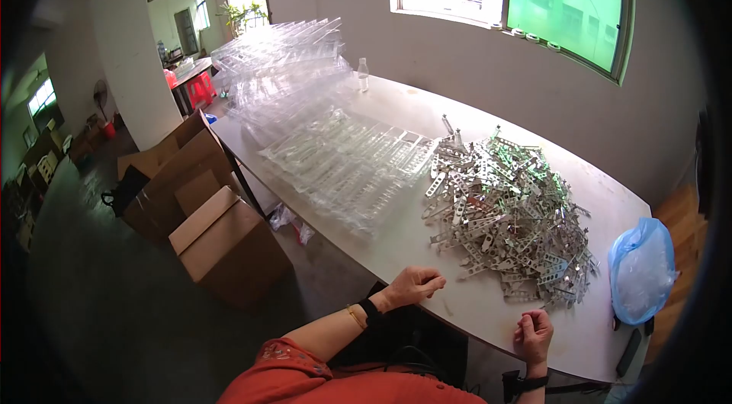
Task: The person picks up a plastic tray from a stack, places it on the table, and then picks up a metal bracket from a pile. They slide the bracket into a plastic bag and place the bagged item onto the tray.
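My left hand (414, 286) rests near the front edge of the table, its fingers curled into a loose fist with nothing visible in them. Further right, my right hand (534, 332) is also curled closed by the edge, and no object shows in it. Just beyond both hands lies a large heap of small slotted metal brackets (511, 213), tangled together, with a few standing up at its far side. To the left of the heap, clear plastic trays (354, 164) with rows of moulded slots lie flat on the white table (396, 240).
A tall stack of clear plastic trays (282, 61) stands at the table's far left, beside a clear bottle (363, 75). A blue plastic bag (643, 270) hangs at the right end. Cardboard boxes (229, 244) stand on the floor at left.
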